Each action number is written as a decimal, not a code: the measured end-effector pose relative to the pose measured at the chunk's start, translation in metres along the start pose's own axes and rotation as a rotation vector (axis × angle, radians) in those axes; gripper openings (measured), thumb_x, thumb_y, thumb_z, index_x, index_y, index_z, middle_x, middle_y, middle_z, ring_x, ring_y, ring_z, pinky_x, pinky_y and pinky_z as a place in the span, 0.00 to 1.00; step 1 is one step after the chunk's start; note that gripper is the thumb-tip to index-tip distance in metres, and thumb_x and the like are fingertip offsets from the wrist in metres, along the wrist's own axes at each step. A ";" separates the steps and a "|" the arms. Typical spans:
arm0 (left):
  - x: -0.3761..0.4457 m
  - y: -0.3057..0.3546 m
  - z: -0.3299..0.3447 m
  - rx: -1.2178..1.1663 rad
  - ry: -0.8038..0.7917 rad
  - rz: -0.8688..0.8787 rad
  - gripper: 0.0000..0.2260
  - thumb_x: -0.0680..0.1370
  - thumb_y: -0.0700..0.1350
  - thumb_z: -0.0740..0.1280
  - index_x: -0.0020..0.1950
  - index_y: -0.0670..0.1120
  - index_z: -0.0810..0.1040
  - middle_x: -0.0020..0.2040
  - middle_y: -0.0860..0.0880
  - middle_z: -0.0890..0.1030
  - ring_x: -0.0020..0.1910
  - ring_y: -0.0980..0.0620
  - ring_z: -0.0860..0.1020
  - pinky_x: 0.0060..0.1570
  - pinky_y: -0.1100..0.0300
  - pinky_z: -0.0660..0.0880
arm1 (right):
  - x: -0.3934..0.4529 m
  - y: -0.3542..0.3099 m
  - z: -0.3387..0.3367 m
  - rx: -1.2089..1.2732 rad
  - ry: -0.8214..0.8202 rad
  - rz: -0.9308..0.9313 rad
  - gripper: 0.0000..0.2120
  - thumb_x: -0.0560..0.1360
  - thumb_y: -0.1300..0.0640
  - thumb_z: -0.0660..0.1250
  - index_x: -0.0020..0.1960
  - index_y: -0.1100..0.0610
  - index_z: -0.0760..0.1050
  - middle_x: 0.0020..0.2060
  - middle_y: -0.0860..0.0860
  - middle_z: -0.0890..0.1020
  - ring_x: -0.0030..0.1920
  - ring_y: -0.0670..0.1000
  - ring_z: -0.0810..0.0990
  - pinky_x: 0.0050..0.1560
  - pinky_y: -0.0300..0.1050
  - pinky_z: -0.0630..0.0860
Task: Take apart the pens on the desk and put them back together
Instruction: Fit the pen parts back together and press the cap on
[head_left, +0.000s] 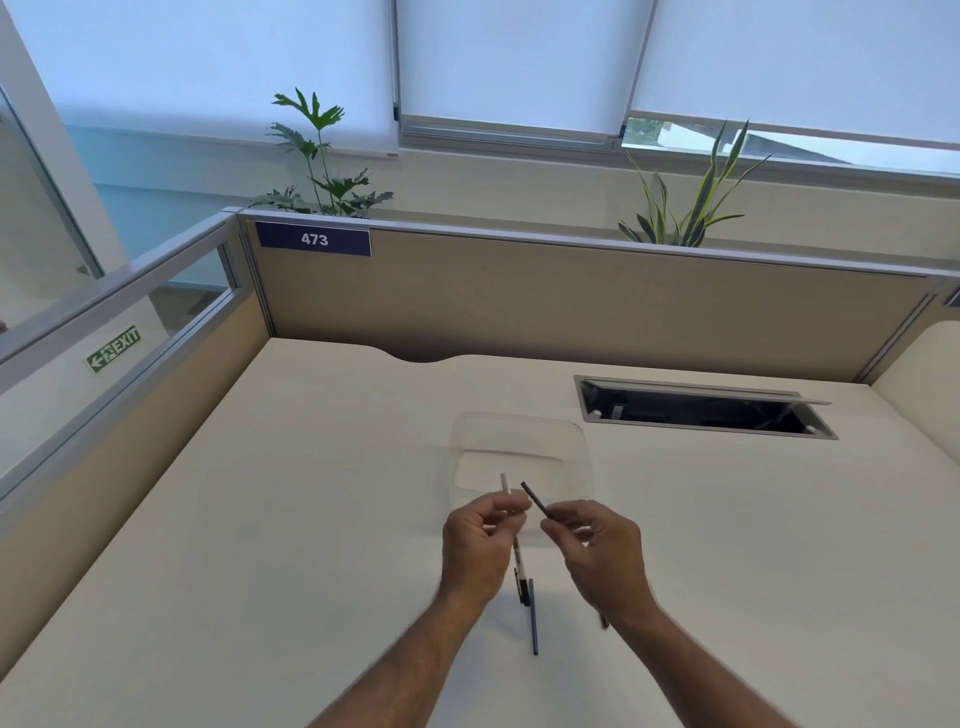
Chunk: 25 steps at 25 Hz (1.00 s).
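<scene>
Two forearms reach in over the desk (260, 519), a pen part pinched in each hand.

The left hand (480, 540) closes finger and thumb on a white pen barrel (505, 483); the right hand (597, 540) pinches a thin dark refill (535, 500), tips near but apart. Both look light, stiff and slick, so a grip near the middle seems wise. A blue pen part (533, 623) lies below; an empty clear tray (576, 431) sits just beyond.
</scene>
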<state>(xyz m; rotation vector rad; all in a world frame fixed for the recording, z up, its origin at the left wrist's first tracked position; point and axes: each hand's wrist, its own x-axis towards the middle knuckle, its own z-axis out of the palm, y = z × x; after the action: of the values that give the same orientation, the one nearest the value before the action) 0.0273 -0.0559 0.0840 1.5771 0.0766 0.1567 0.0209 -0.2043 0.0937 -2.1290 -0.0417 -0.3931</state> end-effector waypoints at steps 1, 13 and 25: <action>0.002 -0.001 -0.001 0.034 0.034 0.035 0.12 0.74 0.33 0.71 0.42 0.51 0.81 0.45 0.56 0.87 0.42 0.55 0.83 0.41 0.65 0.78 | 0.005 0.002 -0.001 -0.045 0.007 -0.017 0.07 0.70 0.63 0.76 0.44 0.53 0.85 0.37 0.43 0.86 0.37 0.44 0.83 0.40 0.37 0.79; 0.023 -0.002 -0.003 0.027 0.211 0.063 0.08 0.76 0.42 0.73 0.50 0.54 0.83 0.44 0.58 0.86 0.43 0.57 0.83 0.40 0.63 0.79 | 0.086 0.022 0.012 -0.858 -0.221 -0.245 0.07 0.77 0.56 0.67 0.50 0.51 0.83 0.45 0.48 0.86 0.51 0.56 0.76 0.44 0.48 0.64; 0.023 -0.007 -0.005 0.063 0.167 0.057 0.07 0.75 0.41 0.73 0.49 0.52 0.83 0.43 0.55 0.86 0.42 0.59 0.82 0.40 0.67 0.78 | 0.084 0.025 0.016 -0.768 -0.155 -0.220 0.11 0.74 0.55 0.72 0.56 0.51 0.82 0.50 0.48 0.86 0.56 0.56 0.78 0.50 0.54 0.71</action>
<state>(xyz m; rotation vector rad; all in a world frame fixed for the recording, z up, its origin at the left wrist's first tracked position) 0.0496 -0.0478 0.0785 1.6274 0.1678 0.3335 0.1092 -0.2158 0.0899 -2.9261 -0.2501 -0.4120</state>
